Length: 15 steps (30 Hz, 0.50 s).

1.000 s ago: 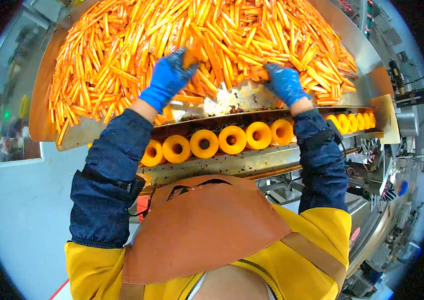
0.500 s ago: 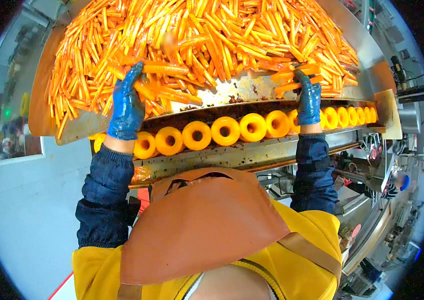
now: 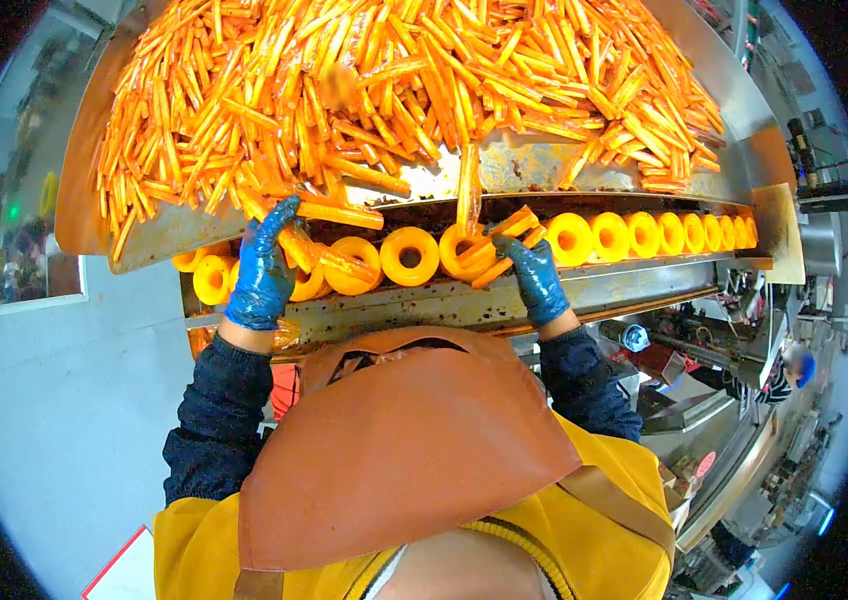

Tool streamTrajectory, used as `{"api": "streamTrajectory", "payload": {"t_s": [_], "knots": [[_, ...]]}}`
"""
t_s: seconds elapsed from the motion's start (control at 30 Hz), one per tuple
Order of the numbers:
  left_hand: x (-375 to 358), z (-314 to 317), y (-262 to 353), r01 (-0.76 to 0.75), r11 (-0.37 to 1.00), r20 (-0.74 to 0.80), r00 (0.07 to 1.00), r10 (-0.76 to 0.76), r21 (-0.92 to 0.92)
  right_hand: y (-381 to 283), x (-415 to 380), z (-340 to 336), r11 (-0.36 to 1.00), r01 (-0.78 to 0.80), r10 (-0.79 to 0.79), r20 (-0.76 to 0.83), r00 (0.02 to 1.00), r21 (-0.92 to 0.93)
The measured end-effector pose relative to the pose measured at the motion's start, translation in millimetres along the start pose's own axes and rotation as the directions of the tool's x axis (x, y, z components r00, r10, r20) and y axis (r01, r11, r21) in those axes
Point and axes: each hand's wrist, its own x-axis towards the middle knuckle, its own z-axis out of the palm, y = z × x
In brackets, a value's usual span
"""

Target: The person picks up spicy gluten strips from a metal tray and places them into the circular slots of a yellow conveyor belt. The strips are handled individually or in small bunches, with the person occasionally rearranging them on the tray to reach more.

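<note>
My left hand [image 3: 262, 275], in a blue glove, is closed around several oily orange food sticks [image 3: 342, 212] above the left part of a row of yellow ring-shaped cups [image 3: 611, 237]. My right hand [image 3: 536, 280], gloved alike, pinches a few orange food sticks [image 3: 516, 222] over a cup near the row's middle. Between the hands, another stick [image 3: 469, 190] stretches from the tray's edge down to that cup. Beyond lies a large heap of orange sticks [image 3: 344, 90] on a metal tray [image 3: 529, 165]. Some cups beneath my left hand are partly hidden.
A metal ledge [image 3: 424, 308] runs along the near side of the cups. At the row's right end stands a pale upright board [image 3: 776, 230]. Machinery fills the right side, where another person [image 3: 796, 368] is partly visible. A window [image 3: 24, 190] is at left.
Both hands have come off the tray toward me, over the yellow cups, carrying sticks. My right hand has also moved well to the left. A stick now hangs over the tray's edge.
</note>
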Motion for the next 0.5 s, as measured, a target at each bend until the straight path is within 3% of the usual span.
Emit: {"api": "streamTrajectory", "payload": {"t_s": [0.03, 0.1, 0.17, 0.2, 0.23, 0.3, 0.33, 0.37, 0.4, 0.47, 0.5], "knots": [[-2.2, 4.8, 1.4, 0.189, 0.902, -0.034, 0.975, -0.219, -0.389, 0.3, -0.5, -1.9, 0.993, -0.052, 0.049, -0.034, 0.998, -0.102], [-4.6, 6.3, 0.6, 0.249, 0.847, -0.053, 0.950, -0.309, -0.470, 4.3, 0.6, -7.7, 0.992, -0.047, 0.037, -0.089, 0.995, -0.117], [-7.2, 6.1, -2.2, 0.311, 0.771, 0.025, 0.933, -0.358, -0.556, 18.6, 6.8, -18.1, 0.924, 0.077, -0.109, -0.066, 0.992, -0.374], [-7.8, 7.8, 2.9, 0.311, 0.771, 0.026, 0.934, -0.357, -0.556, 9.7, 5.2, -17.1, 0.757, 0.087, -0.117, -0.003, 0.993, -0.647], [-8.2, 10.9, 11.9, 0.336, 0.747, 0.038, 0.922, -0.385, -0.574, 5.8, 2.8, -18.4, 0.758, 0.087, -0.119, -0.005, 0.993, -0.647], [-9.9, 9.7, 13.1, 0.358, 0.723, 0.052, 0.911, -0.409, -0.591, -0.8, 0.7, -24.7, 0.521, 0.127, -0.209, 0.018, 0.978, -0.844], [-13.4, 4.8, 3.8, 0.272, 0.852, 0.077, 0.961, -0.266, -0.447, -9.1, 3.5, -24.8, 0.501, 0.020, -0.156, -0.067, 0.986, -0.865], [-17.9, 1.0, -6.2, 0.159, 0.942, 0.126, 0.984, -0.126, -0.295, -20.9, -0.9, -22.2, 0.618, 0.115, -0.224, -0.034, 0.974, -0.778], [-19.9, -0.3, -18.1, 0.161, 0.942, 0.126, 0.984, -0.129, -0.295, -14.3, 1.9, -26.6, 0.616, 0.123, -0.248, -0.044, 0.968, -0.778], [-17.4, 0.1, -36.3, 0.313, 0.908, 0.094, 0.950, -0.299, -0.277, -0.3, 10.3, -35.6, 0.614, 0.130, -0.272, -0.054, 0.961, -0.778], [-17.1, 2.0, -30.7, 0.313, 0.908, 0.095, 0.950, -0.298, -0.278, 4.0, 13.4, -38.0, 0.520, 0.130, -0.260, -0.012, 0.965, -0.844]]}}
